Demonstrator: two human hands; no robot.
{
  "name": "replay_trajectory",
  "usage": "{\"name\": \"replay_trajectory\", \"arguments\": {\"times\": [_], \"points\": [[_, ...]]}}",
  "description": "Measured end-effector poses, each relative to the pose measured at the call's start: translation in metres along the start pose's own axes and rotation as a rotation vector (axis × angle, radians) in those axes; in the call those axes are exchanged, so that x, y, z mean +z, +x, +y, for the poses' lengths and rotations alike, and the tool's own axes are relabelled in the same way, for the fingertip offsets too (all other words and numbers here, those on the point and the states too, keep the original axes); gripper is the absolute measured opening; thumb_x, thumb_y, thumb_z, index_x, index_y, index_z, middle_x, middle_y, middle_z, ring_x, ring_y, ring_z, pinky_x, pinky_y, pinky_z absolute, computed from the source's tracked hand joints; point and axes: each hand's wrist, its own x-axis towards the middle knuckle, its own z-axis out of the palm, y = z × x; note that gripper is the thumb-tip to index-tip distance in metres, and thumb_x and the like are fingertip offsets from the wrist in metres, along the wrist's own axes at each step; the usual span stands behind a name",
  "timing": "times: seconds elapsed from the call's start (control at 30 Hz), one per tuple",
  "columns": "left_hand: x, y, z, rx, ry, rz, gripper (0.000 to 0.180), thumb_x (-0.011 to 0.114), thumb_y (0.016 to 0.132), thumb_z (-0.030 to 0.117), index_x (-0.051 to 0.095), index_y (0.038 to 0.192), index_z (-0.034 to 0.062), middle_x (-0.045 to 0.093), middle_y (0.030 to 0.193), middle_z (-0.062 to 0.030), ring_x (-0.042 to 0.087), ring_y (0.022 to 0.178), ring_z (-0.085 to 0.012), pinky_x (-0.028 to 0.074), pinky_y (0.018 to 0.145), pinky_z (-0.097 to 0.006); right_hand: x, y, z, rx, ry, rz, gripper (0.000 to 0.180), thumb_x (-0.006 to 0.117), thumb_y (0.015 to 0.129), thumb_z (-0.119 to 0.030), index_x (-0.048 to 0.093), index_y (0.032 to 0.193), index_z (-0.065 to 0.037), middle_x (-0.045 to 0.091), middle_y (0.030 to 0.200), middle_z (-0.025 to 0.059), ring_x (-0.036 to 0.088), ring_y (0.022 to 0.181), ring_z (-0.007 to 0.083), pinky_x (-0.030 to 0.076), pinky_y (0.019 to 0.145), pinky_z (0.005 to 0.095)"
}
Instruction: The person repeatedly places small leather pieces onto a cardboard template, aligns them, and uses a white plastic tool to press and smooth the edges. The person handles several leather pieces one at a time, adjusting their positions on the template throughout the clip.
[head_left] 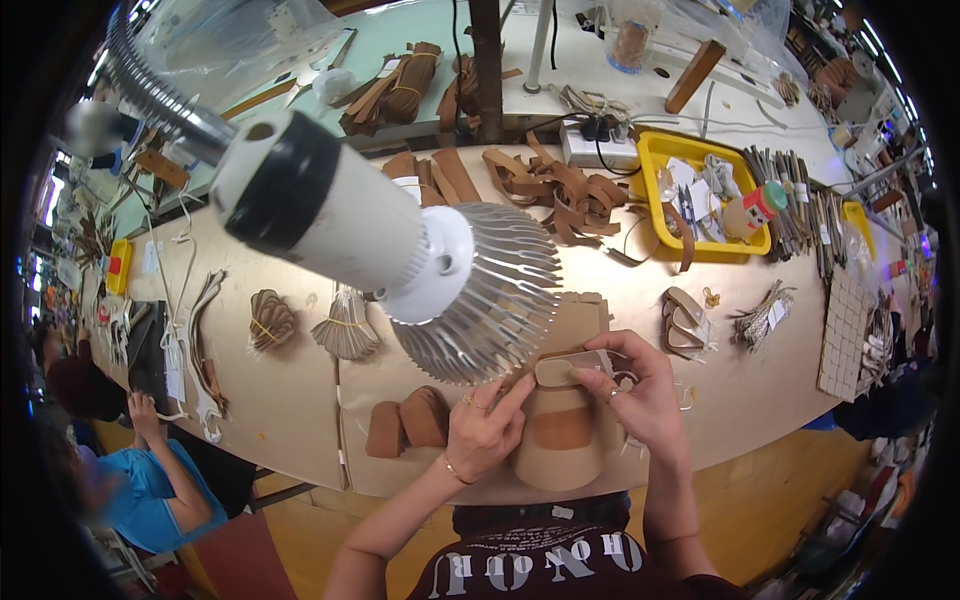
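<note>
A tan rounded leather-like piece (556, 373) is pinched between the thumb and fingers of my right hand (640, 392). It lies at the top of a tan, round-ended form (560, 472) standing close to me, which bears a brown patch (563, 430) on its face. My left hand (486, 428) rests against the form's left side. Its index finger reaches to the piece's edge while the other fingers curl in; whatever they hold is hidden. Two brown rolled strips (408, 422) sit left of that hand. Thin pale strips (628, 380) show by my right fingers.
A large lamp (400, 230) with a finned head hangs low over the table, close to my left hand. Behind lie brown strips (565, 195) and a yellow tray (715, 250). Strip bundles (345, 325) lie left, others (765, 315) right. Another person (165, 490) sits at left.
</note>
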Motion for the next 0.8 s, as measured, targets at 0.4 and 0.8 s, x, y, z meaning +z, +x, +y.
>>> {"name": "replay_trajectory", "arguments": {"times": [0.4,0.8], "points": [[-0.013,0.005,0.006,0.032,0.137,-0.099,0.052,0.065,0.068,0.001,0.063,0.119,0.0105,0.053,0.136,-0.0124,0.062,0.092,-0.0263,0.054,0.074,-0.033,-0.008,0.006,0.020,0.096,0.312,-0.042,0.022,0.072,0.087,-0.008,0.063,0.107,-0.002,0.066,0.092,0.0020,0.058,0.081,0.0060,0.046,0.071,0.0194],[-0.011,0.001,0.002,0.008,0.137,-0.111,0.052,0.065,0.073,0.009,0.062,0.124,0.0159,0.055,0.131,-0.0114,0.063,0.095,-0.0260,0.053,0.078,-0.035,-0.038,-0.013,0.048,-0.200,0.773,0.110,0.023,0.071,0.087,-0.009,0.057,0.104,-0.004,0.064,0.087,0.0034,0.059,0.070,0.0101,0.050,0.061,0.0265]]}}
